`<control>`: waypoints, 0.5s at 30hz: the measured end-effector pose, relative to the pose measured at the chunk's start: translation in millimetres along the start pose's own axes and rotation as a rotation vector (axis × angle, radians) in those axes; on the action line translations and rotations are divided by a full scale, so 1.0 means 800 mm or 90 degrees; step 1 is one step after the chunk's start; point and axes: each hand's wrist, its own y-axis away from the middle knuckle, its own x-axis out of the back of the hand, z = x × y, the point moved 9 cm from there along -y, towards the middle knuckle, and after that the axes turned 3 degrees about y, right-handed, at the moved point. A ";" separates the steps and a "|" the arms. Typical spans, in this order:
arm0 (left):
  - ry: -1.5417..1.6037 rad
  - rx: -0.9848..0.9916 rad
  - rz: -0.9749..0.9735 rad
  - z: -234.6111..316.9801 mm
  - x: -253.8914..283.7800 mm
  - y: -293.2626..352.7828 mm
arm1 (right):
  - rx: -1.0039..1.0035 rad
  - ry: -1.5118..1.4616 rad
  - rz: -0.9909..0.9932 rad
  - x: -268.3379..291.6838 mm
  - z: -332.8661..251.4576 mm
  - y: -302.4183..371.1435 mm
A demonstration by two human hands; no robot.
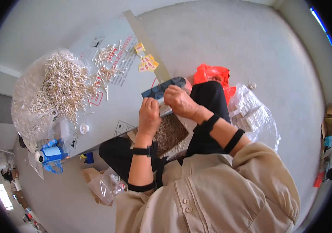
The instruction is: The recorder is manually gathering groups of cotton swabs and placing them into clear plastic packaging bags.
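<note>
Both of my hands are close together above my lap, fingers curled in. Between them is a small whitish pack (165,110) that looks like bundled cotton swabs. My left hand (149,116) pinches at its left side, while my right hand (179,101) closes on its upper right; the fingertips are partly hidden. Just beyond my knuckles lies a dark blue patterned piece (158,90) at the table edge. Under the hands, a brown open box (178,139) on my lap holds many loose cotton swabs (167,132).
A clear bag (26,91) spills a heap of cotton swabs (65,83) over the grey-covered table (107,105). Yellow-and-white labels (148,63), a white cap (84,128) and a blue bottle (52,153) are there too. A red bag (212,73) and bagged white packs (249,110) sit at right.
</note>
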 end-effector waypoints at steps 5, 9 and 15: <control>0.000 0.013 -0.011 -0.010 -0.014 0.006 | -0.056 0.044 -0.069 -0.011 0.008 0.003; 0.062 -0.017 0.091 -0.024 -0.003 0.028 | -0.029 -0.416 0.055 0.034 -0.106 -0.072; 0.037 0.066 0.077 -0.037 0.001 0.020 | 0.393 -0.645 0.143 0.095 -0.304 -0.096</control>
